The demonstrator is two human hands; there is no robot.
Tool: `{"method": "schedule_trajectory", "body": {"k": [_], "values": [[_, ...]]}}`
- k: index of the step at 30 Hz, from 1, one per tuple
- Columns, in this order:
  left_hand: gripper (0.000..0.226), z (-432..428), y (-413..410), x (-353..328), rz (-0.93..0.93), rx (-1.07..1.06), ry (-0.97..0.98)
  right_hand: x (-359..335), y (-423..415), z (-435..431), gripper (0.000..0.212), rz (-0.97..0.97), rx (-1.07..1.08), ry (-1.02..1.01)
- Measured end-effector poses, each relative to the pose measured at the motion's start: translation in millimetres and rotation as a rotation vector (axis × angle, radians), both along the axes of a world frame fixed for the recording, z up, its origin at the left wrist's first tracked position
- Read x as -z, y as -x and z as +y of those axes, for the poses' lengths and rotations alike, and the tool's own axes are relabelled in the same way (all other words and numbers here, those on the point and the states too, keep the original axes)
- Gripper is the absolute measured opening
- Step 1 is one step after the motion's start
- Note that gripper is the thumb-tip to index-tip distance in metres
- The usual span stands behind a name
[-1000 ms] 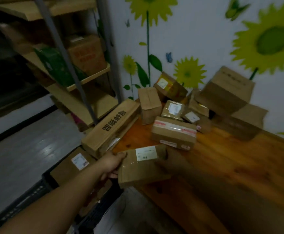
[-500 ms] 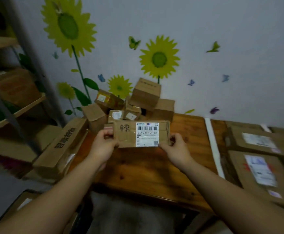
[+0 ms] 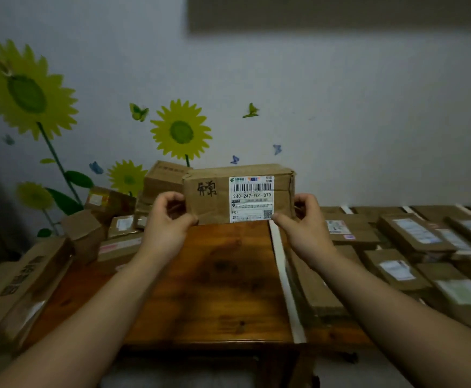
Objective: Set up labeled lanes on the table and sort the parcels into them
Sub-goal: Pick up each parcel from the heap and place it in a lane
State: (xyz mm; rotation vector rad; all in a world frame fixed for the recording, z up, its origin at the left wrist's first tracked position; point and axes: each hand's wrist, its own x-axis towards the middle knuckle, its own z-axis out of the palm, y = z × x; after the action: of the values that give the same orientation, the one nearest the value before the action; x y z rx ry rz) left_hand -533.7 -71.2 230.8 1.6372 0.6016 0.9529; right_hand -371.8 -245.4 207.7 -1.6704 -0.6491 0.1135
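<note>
Here the cardboard parcel point(image 3: 209, 211) is held above the table point(image 3: 217, 275), label point(image 3: 252, 198) facing the camera. The left hand point(image 3: 167, 219) pinches its left end in a curled grip, the right hand point(image 3: 305, 224) its right end.

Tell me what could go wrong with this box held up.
The box is gripped only at its ends by the left hand and right hand, so it might tip or slip. Set down carelessly, it could straddle the white strip dividing lanes. The loose pile on the left looks easy to knock.
</note>
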Motion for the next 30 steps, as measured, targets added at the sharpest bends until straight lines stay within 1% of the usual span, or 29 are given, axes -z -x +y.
{"method": "schedule_trajectory", "body": {"k": [3, 5, 6, 7, 8, 10, 11, 15, 20, 24, 30], "values": [[0.037, -45, -40, -3, -0.006, 0.059, -0.04, -2, -28, -50, 0.038, 0.008, 0.034, -0.041], [0.03, -78, -71, 1, -0.014, 0.128, -0.045, 1, -49, -87, 0.033, 0.014, 0.079, -0.067], [0.026, -97, -87, 3, 0.004, 0.166, -0.038, 3, -59, -106, 0.033, 0.019, 0.111, -0.07], [0.024, -116, -104, 6, 0.026, 0.202, -0.023, 7, -71, -125, 0.038, 0.022, 0.152, -0.058], [0.026, -136, -121, 10, 0.041, 0.24, 0.001, 10, -82, -146, 0.044, 0.025, 0.199, -0.036], [0.029, -175, -156, 15, 0.065, 0.313, 0.026, 15, -104, -192, 0.046, 0.024, 0.284, -0.009], [0.029, -196, -174, 17, 0.078, 0.347, 0.026, 17, -114, -218, 0.045, 0.027, 0.316, -0.001], [0.031, -281, -244, 25, 0.151, 0.536, 0.0, 28, -147, -325, 0.056, 0.07, 0.498, 0.064], [0.033, -392, -325, 37, 0.208, 0.783, -0.043, 42, -171, -448, 0.056, 0.159, 0.741, 0.036], [0.029, -471, -380, 52, 0.274, 0.972, -0.028, 55, -186, -525, 0.054, 0.212, 0.892, -0.008], [0.043, -559, -468, 71, 0.313, 1.099, -0.027, 66, -250, -608, 0.053, 0.238, 1.058, 0.024]]}}
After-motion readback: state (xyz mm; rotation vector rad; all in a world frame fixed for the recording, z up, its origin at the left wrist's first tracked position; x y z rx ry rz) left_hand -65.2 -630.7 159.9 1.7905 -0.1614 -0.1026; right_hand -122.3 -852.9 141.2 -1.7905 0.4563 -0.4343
